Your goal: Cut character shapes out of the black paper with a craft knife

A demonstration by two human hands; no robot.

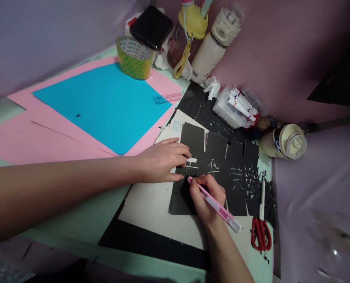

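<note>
While the left hand (163,159) presses down on the left end of the black paper (216,147), fingers together and holding nothing, the right hand (206,196) is clamped around a pink craft knife (214,203). The knife's tip meets the paper just below those fingers. Red scissors (261,220) lie just right of the paper.

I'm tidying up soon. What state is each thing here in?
Black paper sheet with cut-out characters: partly cut, pinned flat by left hand.
Pink plastic craft knife: gripped in right hand, tip on paper.
Red-handled scissors: closed, lying flat.
Cream bottle: lying on its side.
</note>
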